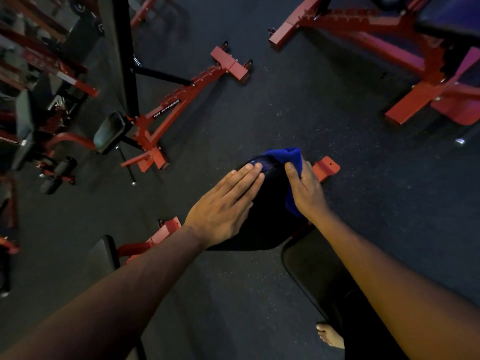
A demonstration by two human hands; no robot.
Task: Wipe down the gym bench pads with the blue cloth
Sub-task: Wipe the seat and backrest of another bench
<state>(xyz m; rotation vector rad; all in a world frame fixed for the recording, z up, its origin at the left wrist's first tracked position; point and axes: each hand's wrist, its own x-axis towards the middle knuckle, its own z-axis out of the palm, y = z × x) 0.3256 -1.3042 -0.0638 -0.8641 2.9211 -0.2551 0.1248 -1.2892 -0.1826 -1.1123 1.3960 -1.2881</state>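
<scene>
Right hand (pixel 305 189) grips bunched blue cloth (pixel 291 158) on black pad (pixel 270 219); left hand (pixel 226 206) flat on it

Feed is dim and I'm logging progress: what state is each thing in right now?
Blue cloth: bunched, gripped by the right hand, pressed on the pad's far right edge.
Black padded bench pad: under both hands.
Left hand: flat on the pad, fingers straight.
Red steel bench frame: resting on the floor.

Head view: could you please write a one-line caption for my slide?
Left hand rests flat on a black bench pad while the right hand grips the blue cloth against it.
</scene>
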